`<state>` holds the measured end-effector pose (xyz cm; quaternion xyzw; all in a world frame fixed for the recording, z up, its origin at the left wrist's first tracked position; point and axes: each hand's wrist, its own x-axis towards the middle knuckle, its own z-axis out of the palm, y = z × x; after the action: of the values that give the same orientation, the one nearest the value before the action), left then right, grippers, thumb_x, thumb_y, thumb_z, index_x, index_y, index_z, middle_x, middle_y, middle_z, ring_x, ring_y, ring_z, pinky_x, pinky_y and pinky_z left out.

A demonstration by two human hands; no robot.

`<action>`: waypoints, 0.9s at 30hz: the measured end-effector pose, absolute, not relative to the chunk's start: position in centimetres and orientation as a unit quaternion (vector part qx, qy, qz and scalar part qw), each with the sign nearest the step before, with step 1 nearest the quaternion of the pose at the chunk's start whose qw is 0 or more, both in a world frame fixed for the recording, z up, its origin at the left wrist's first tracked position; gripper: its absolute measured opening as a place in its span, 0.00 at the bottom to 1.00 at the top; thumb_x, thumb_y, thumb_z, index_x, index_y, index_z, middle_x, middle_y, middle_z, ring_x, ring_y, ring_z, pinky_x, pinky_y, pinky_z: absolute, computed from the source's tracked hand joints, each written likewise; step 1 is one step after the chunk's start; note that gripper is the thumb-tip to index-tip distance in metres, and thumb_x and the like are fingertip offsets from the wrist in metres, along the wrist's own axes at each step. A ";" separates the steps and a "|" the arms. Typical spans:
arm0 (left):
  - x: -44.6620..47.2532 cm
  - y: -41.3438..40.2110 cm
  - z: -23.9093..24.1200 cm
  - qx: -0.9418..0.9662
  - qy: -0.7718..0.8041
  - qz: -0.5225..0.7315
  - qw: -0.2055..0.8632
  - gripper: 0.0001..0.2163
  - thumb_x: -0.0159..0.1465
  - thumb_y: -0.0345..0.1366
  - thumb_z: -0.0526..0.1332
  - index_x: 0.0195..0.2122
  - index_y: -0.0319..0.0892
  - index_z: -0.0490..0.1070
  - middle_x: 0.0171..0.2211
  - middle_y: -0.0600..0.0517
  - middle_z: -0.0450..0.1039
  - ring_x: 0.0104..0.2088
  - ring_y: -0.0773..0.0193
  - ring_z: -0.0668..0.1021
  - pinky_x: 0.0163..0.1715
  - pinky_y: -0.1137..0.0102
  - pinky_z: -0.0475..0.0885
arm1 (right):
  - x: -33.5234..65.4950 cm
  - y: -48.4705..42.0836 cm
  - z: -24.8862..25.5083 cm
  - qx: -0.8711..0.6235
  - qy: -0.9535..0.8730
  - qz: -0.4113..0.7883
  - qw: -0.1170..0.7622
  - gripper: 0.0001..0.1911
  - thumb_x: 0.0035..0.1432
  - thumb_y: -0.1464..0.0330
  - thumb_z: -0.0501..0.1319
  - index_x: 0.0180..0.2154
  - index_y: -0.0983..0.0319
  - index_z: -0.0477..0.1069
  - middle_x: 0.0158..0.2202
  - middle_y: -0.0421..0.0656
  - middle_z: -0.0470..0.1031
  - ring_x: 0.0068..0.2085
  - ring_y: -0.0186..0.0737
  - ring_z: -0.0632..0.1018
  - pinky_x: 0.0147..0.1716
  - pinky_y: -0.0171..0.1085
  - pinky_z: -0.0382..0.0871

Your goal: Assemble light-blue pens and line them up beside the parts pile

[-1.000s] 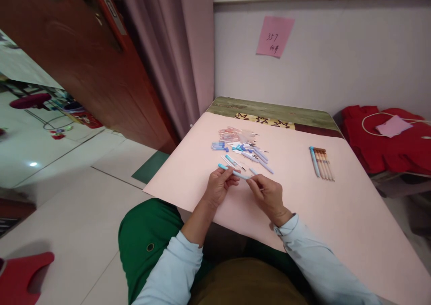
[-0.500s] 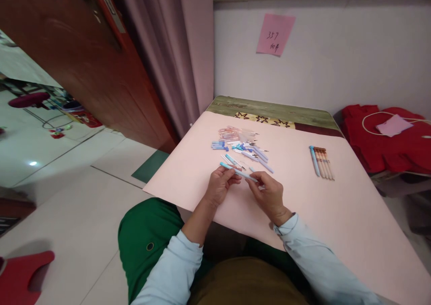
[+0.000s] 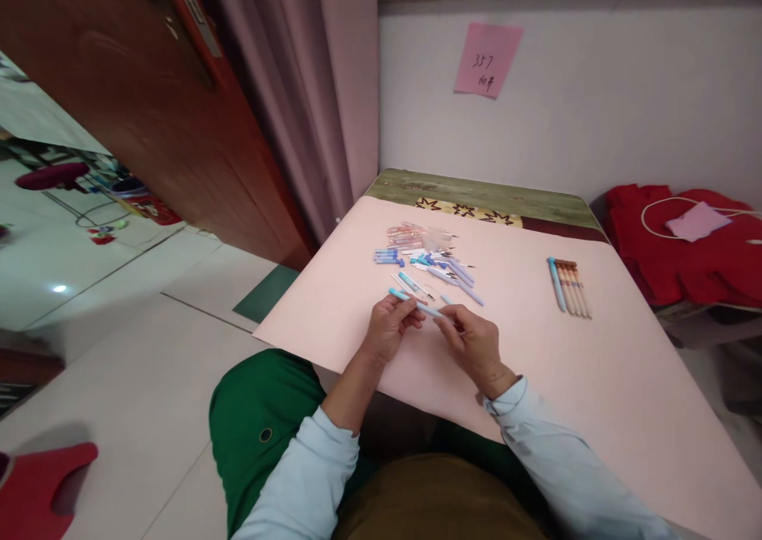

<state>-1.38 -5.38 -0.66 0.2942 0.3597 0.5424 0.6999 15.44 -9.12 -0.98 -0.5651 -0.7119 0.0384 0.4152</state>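
A light blue pen is held between my two hands, low over the near part of the table. My left hand grips it near its brighter blue end, which pokes out at the upper left. The fingers of my right hand pinch its other end, and they hide the tip. Just beyond the pen lie a few loose pen parts, white and blue. Further off is a heap of pink pen parts, with blue caps and lilac pen barrels beside it.
On the right of the pink-covered table, a blue pen lies beside several brown-topped pens in a row. A red cloth is beyond the table's right edge. A wooden door and a curtain stand at the left.
My right hand has shifted very slightly left along the pen. My left hand and the loose parts look the same.
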 end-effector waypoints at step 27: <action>-0.3 -4.5 0.3 0.341 0.399 0.523 0.671 0.15 0.51 0.41 0.72 0.33 0.35 0.73 0.26 0.50 0.77 0.24 0.67 0.77 0.26 0.72 0.72 | 15.5 -7.4 0.4 -0.531 -0.736 0.072 0.413 0.15 0.62 0.56 0.60 0.37 0.59 0.76 0.30 0.41 0.80 0.29 0.34 0.77 0.30 0.30 0.64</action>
<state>-0.33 -4.54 0.28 0.3414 0.3991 0.5232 0.6711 15.54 -7.41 0.40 -0.5312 -0.7364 0.0722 0.4126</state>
